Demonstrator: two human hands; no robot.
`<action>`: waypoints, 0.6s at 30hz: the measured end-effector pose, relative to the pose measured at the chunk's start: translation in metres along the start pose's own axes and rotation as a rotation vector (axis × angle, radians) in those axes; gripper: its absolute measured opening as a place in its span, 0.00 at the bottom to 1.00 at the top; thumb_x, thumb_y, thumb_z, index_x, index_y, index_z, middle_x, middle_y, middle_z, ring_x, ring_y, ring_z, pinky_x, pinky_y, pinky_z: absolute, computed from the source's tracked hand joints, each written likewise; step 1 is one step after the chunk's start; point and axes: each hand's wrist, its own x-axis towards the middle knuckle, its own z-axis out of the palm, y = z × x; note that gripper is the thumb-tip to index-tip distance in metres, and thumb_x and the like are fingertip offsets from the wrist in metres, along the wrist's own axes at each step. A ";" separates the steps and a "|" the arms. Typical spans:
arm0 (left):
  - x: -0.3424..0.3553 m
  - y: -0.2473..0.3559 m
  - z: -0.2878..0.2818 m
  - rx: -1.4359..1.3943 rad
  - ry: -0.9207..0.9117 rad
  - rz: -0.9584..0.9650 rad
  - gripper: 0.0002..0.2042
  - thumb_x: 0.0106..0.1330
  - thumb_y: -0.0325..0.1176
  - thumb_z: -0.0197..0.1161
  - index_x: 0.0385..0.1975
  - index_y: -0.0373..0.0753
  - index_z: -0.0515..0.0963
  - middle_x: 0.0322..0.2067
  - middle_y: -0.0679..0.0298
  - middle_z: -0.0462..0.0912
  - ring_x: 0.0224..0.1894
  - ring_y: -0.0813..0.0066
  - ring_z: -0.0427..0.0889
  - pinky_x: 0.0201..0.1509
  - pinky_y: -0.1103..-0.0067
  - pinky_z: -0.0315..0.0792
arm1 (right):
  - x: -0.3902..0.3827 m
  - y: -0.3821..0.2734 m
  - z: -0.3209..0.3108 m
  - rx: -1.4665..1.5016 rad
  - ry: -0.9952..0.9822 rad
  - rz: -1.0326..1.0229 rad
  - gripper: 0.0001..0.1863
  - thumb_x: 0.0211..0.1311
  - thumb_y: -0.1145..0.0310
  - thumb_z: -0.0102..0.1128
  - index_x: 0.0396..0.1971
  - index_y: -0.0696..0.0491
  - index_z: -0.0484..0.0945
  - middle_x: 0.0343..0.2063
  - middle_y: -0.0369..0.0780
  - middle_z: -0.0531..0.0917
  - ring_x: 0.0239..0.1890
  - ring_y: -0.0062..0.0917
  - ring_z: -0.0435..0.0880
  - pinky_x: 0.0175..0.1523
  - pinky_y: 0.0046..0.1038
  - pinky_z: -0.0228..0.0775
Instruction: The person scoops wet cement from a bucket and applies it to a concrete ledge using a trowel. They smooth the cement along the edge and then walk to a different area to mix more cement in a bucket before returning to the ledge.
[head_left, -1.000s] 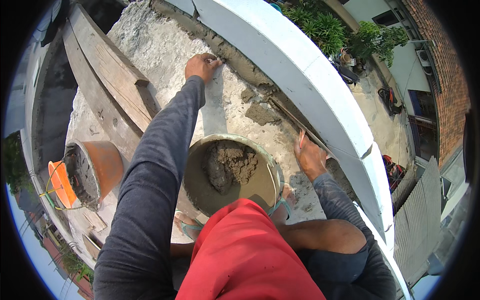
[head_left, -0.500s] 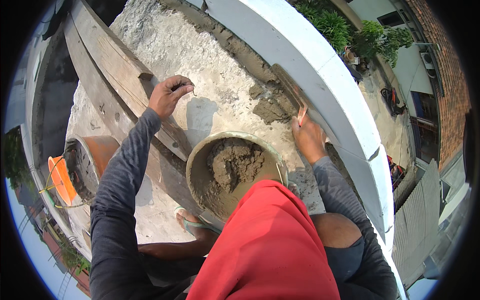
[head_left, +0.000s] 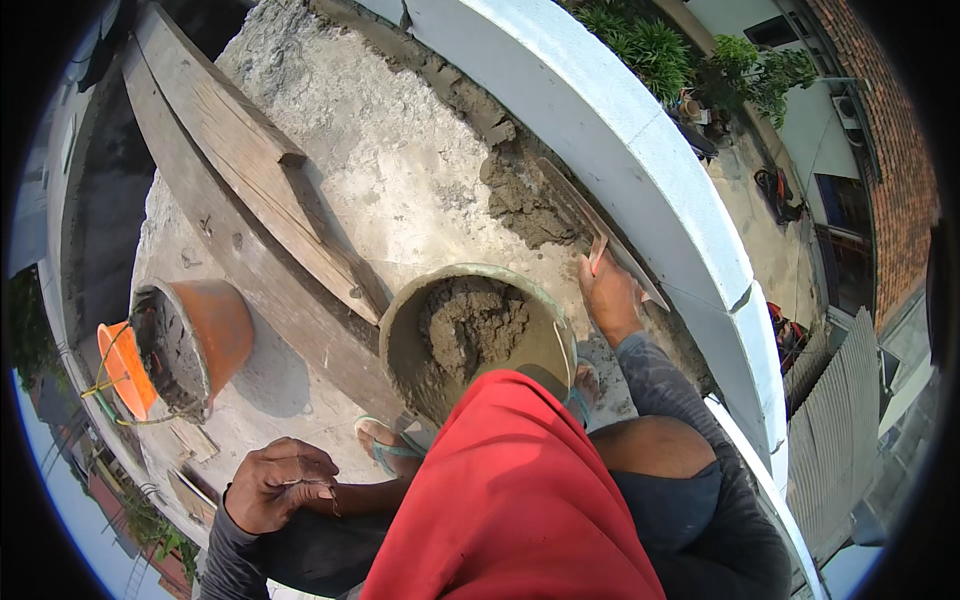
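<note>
My right hand point(head_left: 611, 298) grips a plastering trowel point(head_left: 572, 198) by its reddish handle. Its long, narrow blade lies along the foot of the pale block wall point(head_left: 690, 240), beside a patch of wet mortar point(head_left: 530, 208). My left hand point(head_left: 285, 485) is over my left leg, fingers pinched together; a thin sliver seems to hang from them, too small to name. Between my feet stands a bucket point(head_left: 392, 345) partly filled with grey mortar point(head_left: 475, 322). Its near side is hidden by red cloth point(head_left: 520, 490).
Two wooden planks point(head_left: 240, 150) lie to the left on rough concrete point(head_left: 400, 170). Left of them, an orange bucket point(head_left: 222, 325) coated with mortar lies tilted against another orange container point(head_left: 120, 370). Beyond the wall, a yard point(head_left: 745, 200) lies lower down.
My left hand has drawn back from above the planks to my left leg, still pinched. The trowel has shifted slightly nearer along the wall, its blade turned closer to edge-on.
</note>
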 end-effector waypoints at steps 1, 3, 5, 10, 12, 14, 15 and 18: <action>-0.002 -0.001 0.002 0.003 -0.003 -0.009 0.04 0.58 0.29 0.73 0.30 0.39 0.85 0.35 0.61 0.86 0.41 0.64 0.84 0.46 0.71 0.75 | -0.002 0.008 0.005 0.040 0.119 0.001 0.22 0.70 0.53 0.55 0.52 0.55 0.77 0.34 0.55 0.86 0.36 0.51 0.86 0.44 0.52 0.75; 0.005 0.000 -0.006 0.192 -0.018 0.033 0.04 0.56 0.28 0.73 0.30 0.40 0.85 0.35 0.62 0.86 0.42 0.63 0.84 0.45 0.70 0.75 | 0.000 0.011 -0.003 0.153 0.191 0.013 0.22 0.70 0.53 0.55 0.53 0.55 0.77 0.34 0.55 0.86 0.37 0.53 0.85 0.46 0.54 0.74; 0.002 -0.001 -0.009 0.291 0.074 0.014 0.06 0.53 0.25 0.74 0.30 0.41 0.86 0.35 0.64 0.86 0.41 0.63 0.83 0.45 0.69 0.75 | 0.007 0.005 -0.013 0.091 0.097 0.022 0.22 0.70 0.53 0.55 0.52 0.55 0.77 0.33 0.55 0.86 0.37 0.53 0.85 0.45 0.54 0.74; 0.004 -0.001 -0.019 0.228 0.023 0.044 0.05 0.56 0.28 0.72 0.32 0.41 0.85 0.36 0.63 0.86 0.42 0.61 0.84 0.48 0.69 0.75 | 0.025 -0.002 -0.014 -0.022 -0.035 -0.033 0.20 0.70 0.52 0.55 0.48 0.53 0.80 0.32 0.55 0.85 0.36 0.53 0.85 0.44 0.54 0.74; 0.002 -0.004 -0.020 0.184 -0.023 0.090 0.06 0.56 0.28 0.72 0.33 0.41 0.85 0.37 0.64 0.85 0.42 0.61 0.84 0.49 0.69 0.75 | 0.022 -0.007 -0.019 -0.068 -0.069 -0.043 0.20 0.70 0.51 0.55 0.45 0.53 0.81 0.32 0.55 0.85 0.36 0.53 0.85 0.44 0.54 0.74; 0.006 0.002 -0.019 0.187 -0.053 0.091 0.06 0.57 0.28 0.72 0.33 0.41 0.85 0.37 0.64 0.85 0.43 0.61 0.83 0.49 0.69 0.75 | 0.012 -0.007 -0.026 -0.050 0.000 -0.109 0.19 0.70 0.51 0.55 0.42 0.53 0.81 0.32 0.56 0.85 0.35 0.54 0.85 0.43 0.54 0.74; 0.008 0.004 -0.020 0.190 -0.069 0.090 0.06 0.57 0.29 0.72 0.33 0.41 0.85 0.38 0.64 0.85 0.43 0.61 0.83 0.49 0.69 0.75 | 0.010 -0.008 -0.027 -0.039 0.032 -0.141 0.19 0.70 0.51 0.55 0.41 0.54 0.80 0.31 0.56 0.85 0.35 0.54 0.85 0.43 0.54 0.74; 0.009 0.003 -0.020 0.182 -0.113 0.117 0.06 0.57 0.28 0.72 0.34 0.41 0.85 0.39 0.65 0.85 0.44 0.61 0.83 0.49 0.69 0.75 | 0.024 -0.013 -0.023 0.114 0.129 -0.115 0.20 0.71 0.54 0.56 0.44 0.58 0.79 0.28 0.57 0.83 0.33 0.56 0.83 0.38 0.53 0.73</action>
